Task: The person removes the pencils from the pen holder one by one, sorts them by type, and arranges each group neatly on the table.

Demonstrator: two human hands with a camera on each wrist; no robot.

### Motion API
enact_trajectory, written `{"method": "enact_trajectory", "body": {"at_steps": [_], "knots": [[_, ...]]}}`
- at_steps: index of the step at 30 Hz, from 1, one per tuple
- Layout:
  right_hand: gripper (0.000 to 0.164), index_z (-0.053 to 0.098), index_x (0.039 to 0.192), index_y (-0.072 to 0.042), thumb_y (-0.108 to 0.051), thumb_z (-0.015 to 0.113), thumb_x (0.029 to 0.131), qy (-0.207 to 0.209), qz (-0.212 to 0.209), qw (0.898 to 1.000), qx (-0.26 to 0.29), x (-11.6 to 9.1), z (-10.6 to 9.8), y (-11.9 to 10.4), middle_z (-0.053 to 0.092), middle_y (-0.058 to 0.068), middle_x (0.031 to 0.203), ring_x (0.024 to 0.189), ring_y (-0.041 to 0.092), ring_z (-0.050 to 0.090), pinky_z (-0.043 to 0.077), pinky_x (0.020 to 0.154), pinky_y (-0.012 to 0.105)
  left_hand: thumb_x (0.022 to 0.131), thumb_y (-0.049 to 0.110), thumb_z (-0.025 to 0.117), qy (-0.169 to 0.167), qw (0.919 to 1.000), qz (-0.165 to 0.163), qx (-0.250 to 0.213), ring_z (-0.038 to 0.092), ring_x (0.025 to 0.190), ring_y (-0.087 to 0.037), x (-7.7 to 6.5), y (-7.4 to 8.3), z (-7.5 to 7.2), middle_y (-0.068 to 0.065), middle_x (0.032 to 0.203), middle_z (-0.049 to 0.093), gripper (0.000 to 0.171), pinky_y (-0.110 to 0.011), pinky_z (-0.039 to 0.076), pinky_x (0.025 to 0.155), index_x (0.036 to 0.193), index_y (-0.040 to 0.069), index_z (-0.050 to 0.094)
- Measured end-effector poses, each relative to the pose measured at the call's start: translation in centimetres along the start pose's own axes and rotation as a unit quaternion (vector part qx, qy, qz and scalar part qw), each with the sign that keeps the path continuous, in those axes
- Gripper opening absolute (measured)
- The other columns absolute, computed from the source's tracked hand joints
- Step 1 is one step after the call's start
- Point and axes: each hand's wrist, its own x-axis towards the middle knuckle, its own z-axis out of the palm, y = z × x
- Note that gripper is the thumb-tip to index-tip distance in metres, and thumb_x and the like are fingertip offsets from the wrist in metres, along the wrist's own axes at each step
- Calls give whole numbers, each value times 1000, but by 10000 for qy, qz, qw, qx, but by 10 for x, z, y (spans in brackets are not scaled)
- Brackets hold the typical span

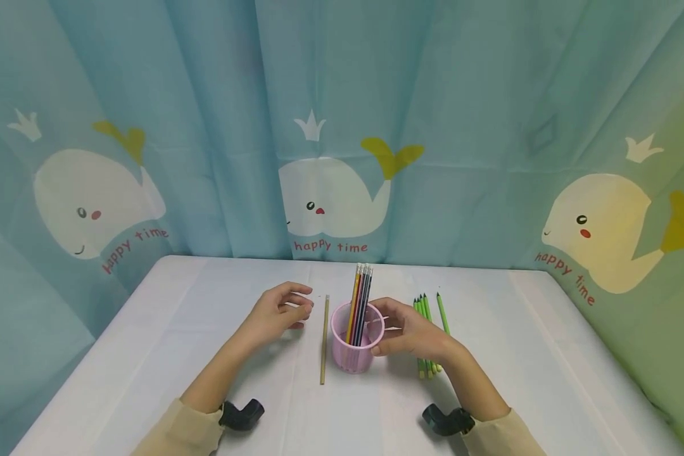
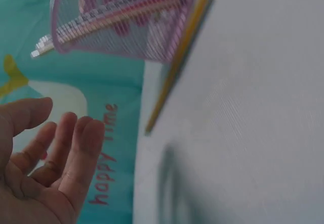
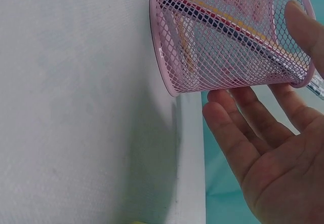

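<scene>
A pink mesh pencil cup [image 1: 353,364] stands upright on the table, with several dark, red and yellow pencils [image 1: 359,304] leaning inside it. My right hand [image 1: 413,330] holds the cup from its right side, the thumb at the near rim and the fingers along the far side; the right wrist view shows the thumb over the mesh cup [image 3: 228,41]. To the left, my left hand [image 1: 279,313] hovers with loosely bent fingers and nothing in it. Between that hand and the cup lies a single gold-yellow pencil [image 1: 324,342], also a yellow pencil [image 2: 177,64] in the left wrist view.
Several green pencils [image 1: 427,310] lie together on the white table [image 1: 547,354], right of the cup and partly behind my right hand. A blue curtain [image 1: 467,202] with printed whales hangs behind the table. Each wrist wears a black camera mount [image 1: 242,415].
</scene>
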Motion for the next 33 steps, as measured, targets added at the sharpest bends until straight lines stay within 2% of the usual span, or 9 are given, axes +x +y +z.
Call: {"method": "enact_trajectory", "body": {"at_steps": [3, 8, 11, 15, 17, 21, 26, 33], "knots": [[67, 49, 138, -3, -4, 81, 79, 9, -5, 10000, -12, -2, 0, 0, 59, 21, 131, 120, 47, 57, 55, 99, 43, 96, 13, 67, -163, 9987, 475, 34, 66, 106, -41, -3, 8, 6, -22, 120, 65, 37, -34, 62, 80, 130, 2, 57], [67, 49, 138, -4, -5, 81, 79, 34, 27, 10000, -49, -4, -1, 0, 59, 19, 131, 121, 46, 56, 54, 101, 44, 95, 18, 69, -258, 9920, 1133, 492, 65, 109, -30, -7, 17, 21, -12, 121, 66, 35, -31, 60, 85, 128, 10, 61], [67, 49, 138, -4, -5, 81, 79, 32, -14, 10000, -62, -4, -1, 1, 59, 19, 131, 121, 44, 57, 54, 101, 44, 94, 21, 71, -322, 9859, 1450, 770, 61, 116, -28, -8, 17, 29, -4, 127, 63, 35, -37, 57, 94, 127, 16, 62], [67, 49, 139, -4, -5, 81, 80, 52, -40, 10000, -46, -5, -1, 2, 59, 20, 131, 120, 41, 59, 53, 101, 44, 94, 21, 71, -505, 9778, 1813, 923, 52, 128, -30, -4, 13, 40, -3, 138, 55, 35, -50, 53, 100, 128, 16, 63], [67, 49, 139, -4, -5, 81, 80, 70, -14, 9999, -79, -5, 0, 2, 59, 19, 131, 120, 40, 59, 53, 102, 44, 94, 22, 70, -632, 9751, 1881, 986, 48, 133, -29, -2, 12, 44, -6, 142, 52, 36, -53, 52, 101, 129, 16, 64], [66, 50, 138, -7, -6, 81, 80, 71, -51, 9998, -178, -3, 0, 2, 60, 18, 131, 120, 38, 59, 53, 102, 42, 96, 25, 68, -787, 9727, 1858, 1147, 47, 135, -28, 3, 12, 49, -6, 145, 51, 36, -52, 52, 101, 130, 17, 63], [65, 50, 138, -9, -6, 80, 81, 13, -61, 9999, -135, 0, 0, 1, 59, 19, 130, 118, 39, 61, 55, 99, 39, 96, 24, 66, -732, 9727, 1844, 1205, 51, 132, -26, 8, 17, 50, -4, 140, 56, 36, -47, 54, 98, 131, 15, 63], [67, 50, 139, -9, -7, 81, 80, 48, 64, 9999, -106, -1, -1, -1, 59, 18, 131, 119, 40, 60, 54, 101, 41, 97, 25, 66, -624, 9729, 1819, 1286, 57, 125, -22, 14, 20, 52, -2, 133, 62, 34, -43, 56, 95, 129, 13, 64]]}}
